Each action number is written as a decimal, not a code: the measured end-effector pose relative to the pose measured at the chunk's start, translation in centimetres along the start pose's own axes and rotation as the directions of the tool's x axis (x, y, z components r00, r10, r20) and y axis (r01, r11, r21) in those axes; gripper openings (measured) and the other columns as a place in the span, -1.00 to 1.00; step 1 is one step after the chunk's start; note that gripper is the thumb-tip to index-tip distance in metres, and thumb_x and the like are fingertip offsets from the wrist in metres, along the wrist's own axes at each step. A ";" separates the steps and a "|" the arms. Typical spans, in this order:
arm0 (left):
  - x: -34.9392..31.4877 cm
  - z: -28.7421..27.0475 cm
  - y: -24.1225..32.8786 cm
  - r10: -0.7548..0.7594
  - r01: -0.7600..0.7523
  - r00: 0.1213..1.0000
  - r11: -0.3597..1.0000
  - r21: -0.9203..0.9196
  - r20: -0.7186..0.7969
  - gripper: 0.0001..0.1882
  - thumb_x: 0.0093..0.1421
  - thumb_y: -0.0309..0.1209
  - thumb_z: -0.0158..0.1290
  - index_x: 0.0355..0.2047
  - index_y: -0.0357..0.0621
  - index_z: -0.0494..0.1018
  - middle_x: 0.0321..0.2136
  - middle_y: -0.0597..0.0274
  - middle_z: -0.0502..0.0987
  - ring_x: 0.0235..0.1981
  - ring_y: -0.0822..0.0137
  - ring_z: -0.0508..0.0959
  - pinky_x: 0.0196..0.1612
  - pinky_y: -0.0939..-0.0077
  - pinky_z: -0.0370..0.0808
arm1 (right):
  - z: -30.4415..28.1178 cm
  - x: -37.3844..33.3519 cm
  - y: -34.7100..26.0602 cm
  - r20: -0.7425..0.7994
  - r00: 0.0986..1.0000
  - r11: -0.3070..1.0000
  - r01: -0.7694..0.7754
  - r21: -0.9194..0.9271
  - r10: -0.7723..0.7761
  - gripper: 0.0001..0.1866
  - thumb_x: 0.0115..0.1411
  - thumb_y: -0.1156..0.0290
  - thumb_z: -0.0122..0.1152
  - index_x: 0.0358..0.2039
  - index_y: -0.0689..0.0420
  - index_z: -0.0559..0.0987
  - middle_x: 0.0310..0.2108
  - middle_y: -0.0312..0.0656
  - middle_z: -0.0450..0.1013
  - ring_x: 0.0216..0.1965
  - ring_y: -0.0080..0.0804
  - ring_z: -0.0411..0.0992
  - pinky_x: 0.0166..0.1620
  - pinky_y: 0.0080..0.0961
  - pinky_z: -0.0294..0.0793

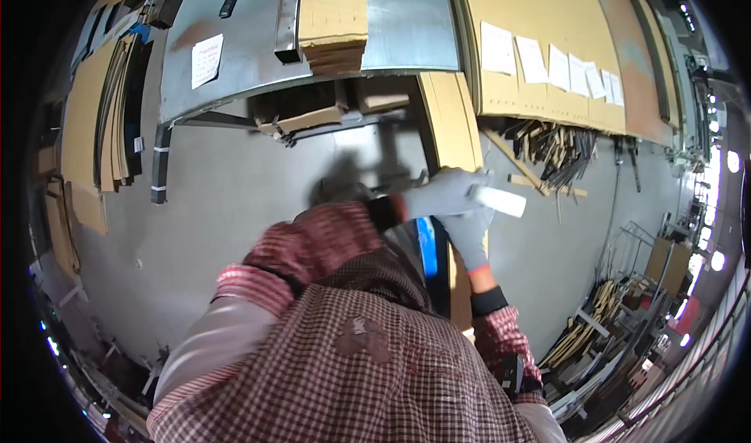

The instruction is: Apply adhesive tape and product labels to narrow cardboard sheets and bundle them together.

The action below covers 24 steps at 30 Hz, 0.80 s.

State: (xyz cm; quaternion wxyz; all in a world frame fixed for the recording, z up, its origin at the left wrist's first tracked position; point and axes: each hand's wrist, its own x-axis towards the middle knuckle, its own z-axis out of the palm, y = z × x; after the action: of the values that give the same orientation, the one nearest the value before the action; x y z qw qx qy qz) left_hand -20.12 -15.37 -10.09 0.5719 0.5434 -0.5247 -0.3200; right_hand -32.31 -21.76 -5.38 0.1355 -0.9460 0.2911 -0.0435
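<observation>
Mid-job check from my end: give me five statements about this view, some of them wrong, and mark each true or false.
1. The left grip and right grip both wear grey gloves. True.
2. The two grips are spread wide apart. False: they are close together, at the white object.
3. White paper sheets are on the broad yellowish cardboard at upper right. True.
4. A black-handled tool lies on the floor. False: it lies on the grey tabletop at upper left.
5. The person's garment is checked. True.
</observation>
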 end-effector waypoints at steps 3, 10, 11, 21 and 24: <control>2.9 3.1 -0.3 -0.392 0.354 0.920 0.821 0.447 -0.009 -0.74 0.03 -0.27 0.12 -0.24 0.02 0.49 -0.51 0.09 0.57 -0.46 0.01 0.60 -0.39 0.15 0.48 | -5.3 1.3 1.5 0.276 0.946 0.588 -0.322 0.742 0.171 -0.23 0.03 0.23 0.37 0.16 0.31 0.26 0.11 0.00 0.28 0.12 -0.32 0.26 0.11 -0.38 0.27; 1.0 3.1 -1.5 -0.292 0.189 0.950 0.822 0.537 0.112 -0.63 0.04 -0.20 0.10 -0.15 -0.05 0.48 -0.61 0.06 0.53 -0.55 0.06 0.59 -0.43 0.27 0.52 | -8.0 6.7 5.4 0.667 0.733 0.845 -0.268 0.462 -0.133 -0.78 0.13 0.45 0.07 -0.18 0.14 0.49 -0.47 0.04 0.50 -0.42 0.03 0.50 -0.33 -0.20 0.45; 0.8 3.3 -1.2 -0.283 0.239 0.959 0.812 0.533 0.000 -0.59 0.05 -0.17 0.09 -0.12 -0.07 0.46 -0.63 0.06 0.52 -0.57 0.07 0.58 -0.46 0.27 0.51 | -7.0 8.1 6.9 0.697 0.711 0.864 -0.288 0.413 -0.096 -0.78 0.13 0.45 0.07 -0.18 0.14 0.49 -0.47 0.04 0.50 -0.42 0.03 0.50 -0.33 -0.20 0.45; 4.6 -3.5 4.1 -0.356 0.386 0.922 0.850 0.359 -0.149 -0.67 0.24 -0.14 0.02 -0.37 -0.20 0.43 -0.58 0.09 0.51 -0.49 0.02 0.55 -0.41 0.18 0.45 | 4.4 12.1 16.1 0.622 0.782 0.903 0.296 -0.312 -0.042 -0.70 0.13 0.32 0.05 -0.12 0.06 0.54 -0.40 0.01 0.55 -0.33 0.01 0.53 -0.33 -0.15 0.48; 2.1 -5.0 2.5 -0.511 0.569 0.818 0.785 0.245 -0.262 -0.57 0.23 -0.11 0.05 -0.18 -0.30 0.37 -0.38 -0.02 0.55 -0.31 0.02 0.58 -0.23 0.20 0.49 | 3.1 10.2 14.2 0.292 0.881 0.880 0.235 0.413 -0.372 -0.75 0.08 0.33 0.07 -0.23 0.04 0.57 -0.41 0.07 0.52 -0.33 0.08 0.49 -0.29 -0.12 0.47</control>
State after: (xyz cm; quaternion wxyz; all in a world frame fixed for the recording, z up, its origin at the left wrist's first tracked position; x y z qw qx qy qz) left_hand -15.38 -15.42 -6.46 0.4079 0.7811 -0.3357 -0.3328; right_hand -31.00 -38.04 -12.34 0.3518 -0.9297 0.0930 0.0575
